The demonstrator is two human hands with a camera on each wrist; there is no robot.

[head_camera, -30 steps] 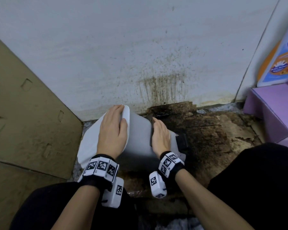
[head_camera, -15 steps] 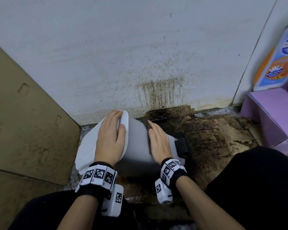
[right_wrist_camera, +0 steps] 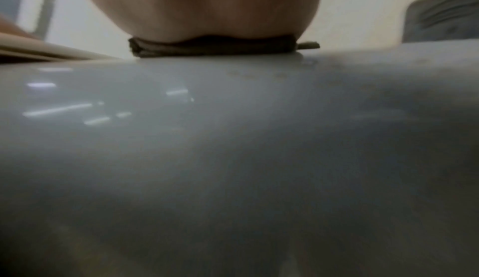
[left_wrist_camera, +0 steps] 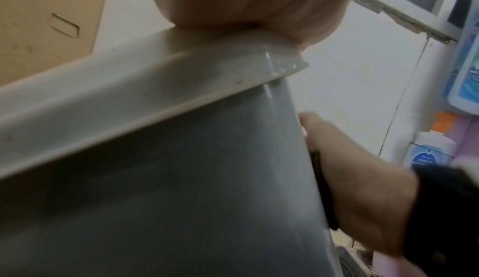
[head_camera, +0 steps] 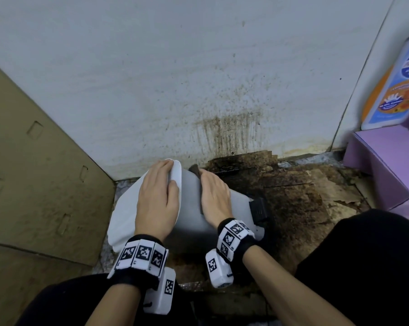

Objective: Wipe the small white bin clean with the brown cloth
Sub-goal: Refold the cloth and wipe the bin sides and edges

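The small white bin (head_camera: 191, 208) lies on its side on the floor, its lid (head_camera: 123, 212) facing left. My left hand (head_camera: 156, 198) rests flat on the lid's upper rim, thumb on the bin's side; the left wrist view shows the palm (left_wrist_camera: 246, 0) sitting on that rim (left_wrist_camera: 129, 97). My right hand (head_camera: 214, 196) presses the folded brown cloth (head_camera: 195, 171) flat against the bin's upward side, fingers straight. Only the cloth's edges show under it. In the right wrist view the cloth (right_wrist_camera: 212, 48) lies squeezed between the palm (right_wrist_camera: 202, 4) and the glossy bin wall (right_wrist_camera: 233, 138).
A stained white wall (head_camera: 227, 132) stands just behind the bin. Brown cardboard (head_camera: 34, 184) leans at the left. Dirty, torn cardboard (head_camera: 304, 196) covers the floor to the right. A purple box (head_camera: 387, 161) and a bottle (head_camera: 396, 85) stand at far right. My knees flank the bin.
My right hand has slid the cloth a little farther along the bin's side toward the wall and lid end. The left hand has stayed on the lid.
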